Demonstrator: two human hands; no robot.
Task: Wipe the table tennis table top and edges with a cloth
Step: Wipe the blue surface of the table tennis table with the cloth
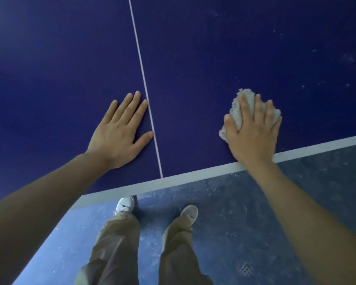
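Observation:
The dark blue table tennis table top [193, 58] fills the upper view, with a thin white centre line [144, 83] and a white band along its near edge [173, 181]. My right hand [253, 132] lies flat with straight fingers on a crumpled grey-white cloth [237, 109], pressing it onto the table close to the near edge. Part of the cloth shows beyond my fingertips and beside my thumb. My left hand [121, 130] rests flat on the table just left of the centre line, fingers spread, holding nothing.
Pale smudges and dust specks [317, 79] mark the table surface to the right of the cloth. Below the edge is a scuffed blue floor [234, 212], where my legs in khaki trousers and white shoes [124, 205] stand close to the table.

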